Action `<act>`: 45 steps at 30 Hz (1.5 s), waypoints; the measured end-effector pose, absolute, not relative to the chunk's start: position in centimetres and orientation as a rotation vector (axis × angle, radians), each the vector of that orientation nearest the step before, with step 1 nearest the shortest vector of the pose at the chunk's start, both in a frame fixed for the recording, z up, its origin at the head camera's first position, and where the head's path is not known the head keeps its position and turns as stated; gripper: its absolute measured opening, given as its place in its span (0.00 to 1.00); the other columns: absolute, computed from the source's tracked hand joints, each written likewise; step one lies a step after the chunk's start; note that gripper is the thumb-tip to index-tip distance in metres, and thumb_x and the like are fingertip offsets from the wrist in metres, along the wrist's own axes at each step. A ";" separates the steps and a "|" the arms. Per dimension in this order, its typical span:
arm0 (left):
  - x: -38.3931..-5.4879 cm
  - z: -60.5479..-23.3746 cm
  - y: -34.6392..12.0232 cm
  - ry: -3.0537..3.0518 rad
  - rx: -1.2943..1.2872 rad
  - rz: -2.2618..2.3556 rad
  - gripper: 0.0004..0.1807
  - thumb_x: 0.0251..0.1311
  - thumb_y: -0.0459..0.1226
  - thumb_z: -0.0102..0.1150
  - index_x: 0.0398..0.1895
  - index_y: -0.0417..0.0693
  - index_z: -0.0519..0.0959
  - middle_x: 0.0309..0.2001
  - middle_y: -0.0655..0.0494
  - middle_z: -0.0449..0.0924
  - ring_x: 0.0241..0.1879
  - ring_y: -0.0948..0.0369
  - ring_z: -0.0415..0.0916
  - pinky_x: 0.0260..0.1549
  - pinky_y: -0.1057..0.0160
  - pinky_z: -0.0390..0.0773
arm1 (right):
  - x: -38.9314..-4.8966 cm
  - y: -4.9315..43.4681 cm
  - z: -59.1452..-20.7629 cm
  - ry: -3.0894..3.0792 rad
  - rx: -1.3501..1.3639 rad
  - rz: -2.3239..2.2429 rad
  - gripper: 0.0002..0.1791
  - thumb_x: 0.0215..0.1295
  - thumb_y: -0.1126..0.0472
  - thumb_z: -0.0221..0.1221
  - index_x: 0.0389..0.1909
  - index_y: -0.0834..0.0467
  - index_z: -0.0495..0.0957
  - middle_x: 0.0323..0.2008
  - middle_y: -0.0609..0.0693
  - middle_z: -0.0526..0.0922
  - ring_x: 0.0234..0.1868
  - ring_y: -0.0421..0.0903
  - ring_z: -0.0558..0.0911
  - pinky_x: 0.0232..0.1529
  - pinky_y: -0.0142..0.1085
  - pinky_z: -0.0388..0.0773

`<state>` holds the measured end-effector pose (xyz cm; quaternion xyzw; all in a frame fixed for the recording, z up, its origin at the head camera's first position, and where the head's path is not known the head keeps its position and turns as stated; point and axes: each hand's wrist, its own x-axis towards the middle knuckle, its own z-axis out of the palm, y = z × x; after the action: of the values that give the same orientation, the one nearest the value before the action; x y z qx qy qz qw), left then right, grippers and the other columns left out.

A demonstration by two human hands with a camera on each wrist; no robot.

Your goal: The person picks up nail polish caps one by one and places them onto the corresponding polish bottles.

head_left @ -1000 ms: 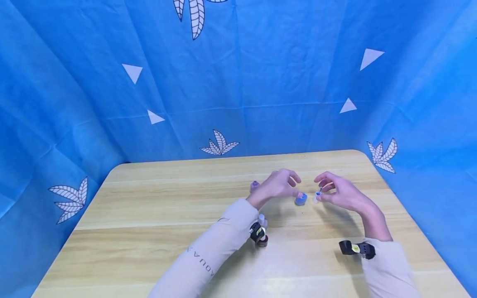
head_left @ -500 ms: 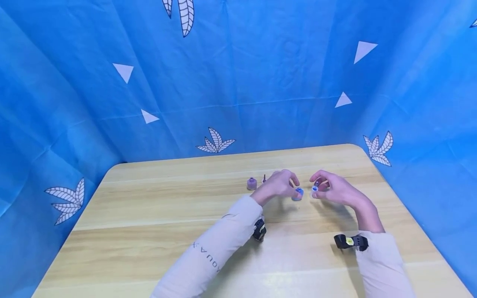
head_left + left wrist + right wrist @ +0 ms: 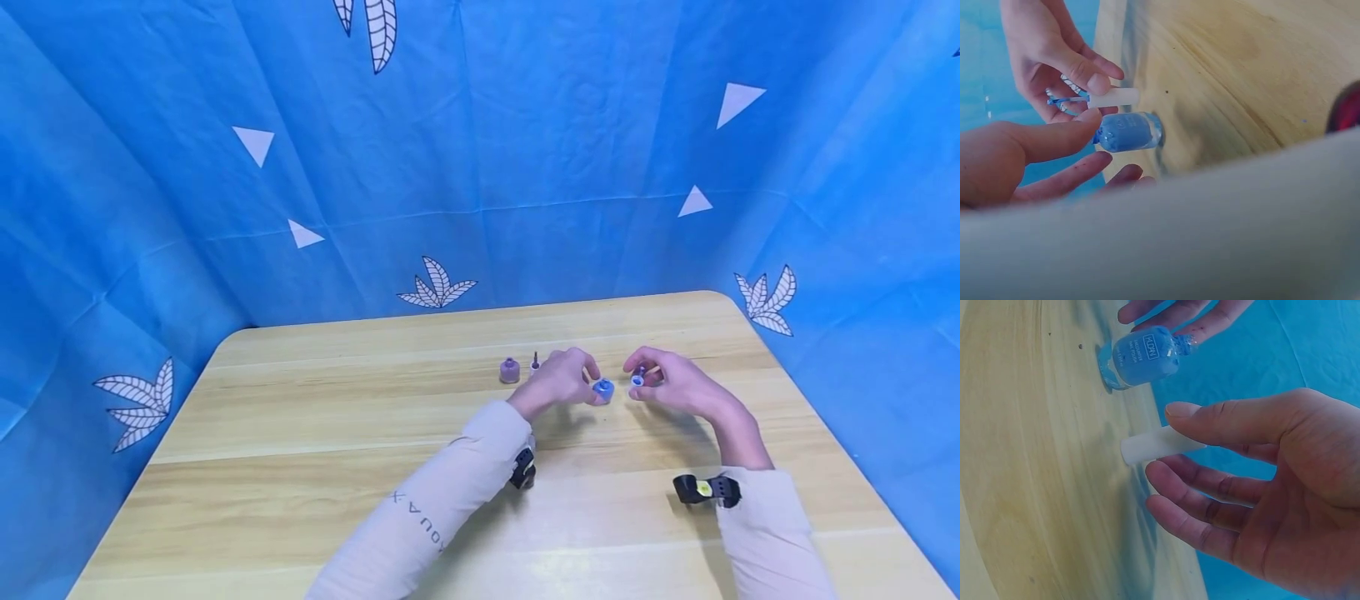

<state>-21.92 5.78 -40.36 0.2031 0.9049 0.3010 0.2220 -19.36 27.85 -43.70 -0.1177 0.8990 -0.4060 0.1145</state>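
Note:
A blue nail polish bottle (image 3: 603, 392) stands uncapped on the table, its neck upward. My left hand (image 3: 564, 379) has its thumb and a fingertip lightly about the bottle's neck and shoulder. Just right of it, my right hand (image 3: 675, 382) pinches a white nail polish cap (image 3: 1154, 447) between thumb and fingers, the other fingers loosely bent. The cap's blue-coated brush (image 3: 1067, 100) points upward, as the left wrist view shows. Whether the cap's lower end rests on the table is hard to tell.
An open purple nail polish bottle (image 3: 509, 371) stands left of my left hand, with another brush cap (image 3: 535, 365) upright beside it, partly behind the hand. A dark red rounded thing (image 3: 1346, 109) shows at the left wrist view's edge. Blue curtains enclose the wooden table (image 3: 337, 417).
My right hand has brought the cap to a more upright pose, brush up. The head view has shifted slightly, uncovering the purple bottle and its cap. The blue bottle stays in place.

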 end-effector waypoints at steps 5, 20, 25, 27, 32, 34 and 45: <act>-21.9 -40.7 6.0 2.540 0.555 0.788 0.21 0.55 0.39 0.77 0.52 0.44 0.84 0.46 0.53 0.86 0.42 0.59 0.80 0.42 0.63 0.81 | -19.3 27.7 -43.8 2.639 -0.330 -1.178 0.16 0.63 0.69 0.67 0.50 0.63 0.77 0.37 0.54 0.81 0.39 0.50 0.81 0.42 0.42 0.77; -21.5 -42.0 6.5 2.653 0.536 0.713 0.12 0.59 0.42 0.75 0.43 0.48 0.86 0.39 0.59 0.84 0.33 0.62 0.74 0.31 0.66 0.75 | -19.2 27.6 -43.8 2.650 -0.349 -1.152 0.12 0.63 0.68 0.66 0.46 0.63 0.79 0.38 0.54 0.82 0.40 0.49 0.81 0.42 0.41 0.77; -21.5 -42.1 6.7 2.669 0.523 0.698 0.11 0.59 0.41 0.75 0.42 0.49 0.87 0.37 0.59 0.85 0.31 0.62 0.73 0.28 0.67 0.74 | -19.4 27.6 -43.8 2.661 -0.354 -1.132 0.10 0.63 0.69 0.66 0.45 0.63 0.80 0.38 0.54 0.83 0.39 0.49 0.81 0.42 0.41 0.77; -21.5 -42.2 6.9 2.675 0.512 0.688 0.11 0.59 0.42 0.75 0.42 0.49 0.87 0.36 0.60 0.85 0.30 0.63 0.73 0.28 0.66 0.74 | -19.4 27.7 -43.9 2.664 -0.356 -1.125 0.09 0.63 0.69 0.66 0.44 0.63 0.80 0.38 0.54 0.83 0.39 0.48 0.81 0.42 0.41 0.78; -21.5 -42.3 7.3 2.703 0.516 0.661 0.10 0.59 0.42 0.75 0.41 0.50 0.88 0.34 0.61 0.85 0.29 0.63 0.74 0.26 0.67 0.73 | -19.5 27.7 -43.9 2.660 -0.357 -1.131 0.08 0.63 0.70 0.65 0.43 0.64 0.81 0.38 0.53 0.84 0.40 0.48 0.82 0.44 0.42 0.79; -21.5 -42.4 7.4 2.714 0.519 0.666 0.09 0.59 0.42 0.75 0.40 0.50 0.88 0.34 0.62 0.84 0.29 0.63 0.74 0.26 0.67 0.73 | -19.5 27.8 -43.9 2.661 -0.360 -1.133 0.09 0.62 0.71 0.65 0.43 0.64 0.81 0.38 0.53 0.84 0.40 0.48 0.82 0.44 0.42 0.79; -21.5 -42.6 7.2 2.692 0.517 0.755 0.08 0.57 0.39 0.76 0.38 0.49 0.89 0.35 0.60 0.86 0.29 0.64 0.75 0.30 0.68 0.74 | -19.5 27.8 -44.0 2.670 -0.380 -1.116 0.08 0.62 0.71 0.64 0.42 0.65 0.81 0.38 0.54 0.85 0.42 0.50 0.83 0.45 0.43 0.81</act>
<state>-21.52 7.24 -42.61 0.1797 0.9363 0.2625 0.1489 -19.53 27.81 -44.04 -0.1293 0.9091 -0.3801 0.1111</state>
